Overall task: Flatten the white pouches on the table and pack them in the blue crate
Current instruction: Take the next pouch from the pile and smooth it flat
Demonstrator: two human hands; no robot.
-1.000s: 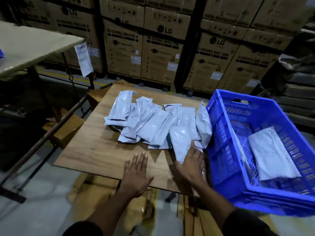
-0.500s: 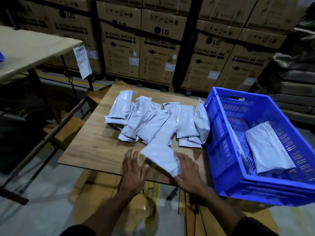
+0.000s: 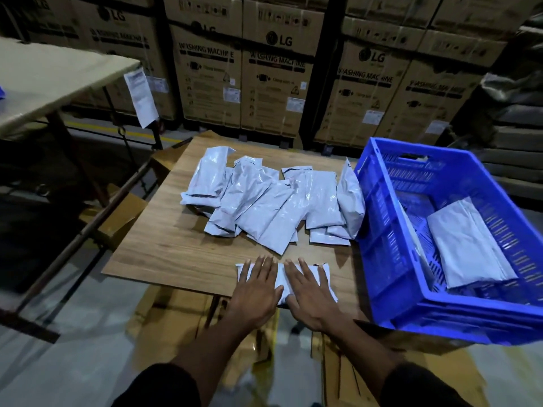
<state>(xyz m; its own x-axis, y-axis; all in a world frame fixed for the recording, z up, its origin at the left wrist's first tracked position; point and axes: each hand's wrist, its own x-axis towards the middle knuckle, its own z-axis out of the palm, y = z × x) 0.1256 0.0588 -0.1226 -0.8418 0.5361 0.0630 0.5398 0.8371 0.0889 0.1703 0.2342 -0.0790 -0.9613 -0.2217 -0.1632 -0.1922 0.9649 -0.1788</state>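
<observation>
Both hands lie flat, fingers straight and spread, pressing one white pouch (image 3: 281, 282) onto the wooden bench (image 3: 164, 254) at its 6 o'clock edge; neither grip curls round anything. The left hand (image 3: 255, 292) covers the pouch's left half, the right hand (image 3: 308, 293) its right half. The pile of white pouches (image 3: 270, 201) sits toward 12 o'clock. At 3 o'clock the blue crate (image 3: 382, 245) holds a packed pouch (image 3: 467, 245).

warehouse: stacked washing machine cartons (image 3: 273, 80), concrete floor (image 3: 73, 333).
</observation>
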